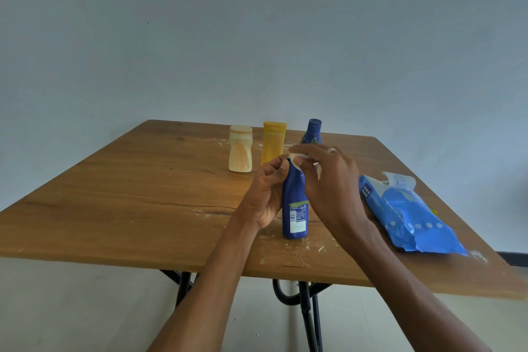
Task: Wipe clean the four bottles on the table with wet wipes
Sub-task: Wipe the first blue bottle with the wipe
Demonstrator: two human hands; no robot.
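1. Head view, the hold: the blue bottle stands upright on the surface, near the front edge. The left hand curls around its side and neck, I think to keep it from tipping or turning while the top is rubbed.
2. Head view, the wiping: the right hand comes over the top of the bottle, and its fingers pinch a white wipe against the cap. So both hands are grasping something, and neither is free. The cap seems to be the part now in work.
3. Head view, the waiting things: three other bottles stand in a row at the far side, a cream bottle, a yellow bottle and a dark blue bottle. Probably they are kept apart so the hands have room.
4. Head view, the supply: the pack of wipes lies just beside the right arm, its flap open, likely for an easy reach.
5. Count: four bottles, one pack, one wipe, two hands. White smears mark the surface around the near bottle.
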